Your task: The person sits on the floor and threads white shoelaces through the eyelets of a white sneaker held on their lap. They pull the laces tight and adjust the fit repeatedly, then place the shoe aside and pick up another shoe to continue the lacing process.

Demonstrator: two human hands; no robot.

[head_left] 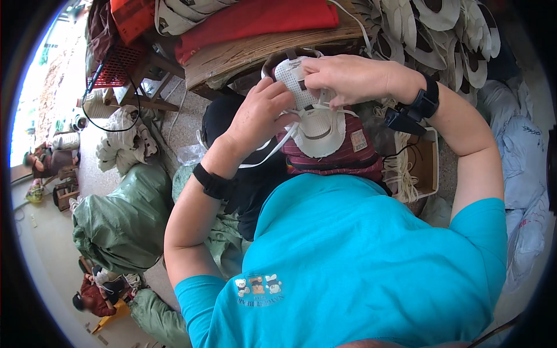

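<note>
A white shoe (319,142) with a perforated tongue (288,74) rests on the dark red striped cloth over my lap, its toe toward me. My left hand (264,110) is at the shoe's left side, fingers curled and thumb against a white shoelace (274,152) that trails down to the left. On the other side, my right hand (354,80) reaches over the tongue and opening. Its fingertips are closed by the lace crossing near the eyelets. Part of the lacing is hidden behind my fingers.
Beyond the shoe stands a wooden bench (255,43) with red cloth (261,26). Light shoe pieces (400,23) hang at the far right. A box (430,165) with a bundle of laces (404,174) is right of my lap. Green sacks (125,217) lie left; other people sit farther left.
</note>
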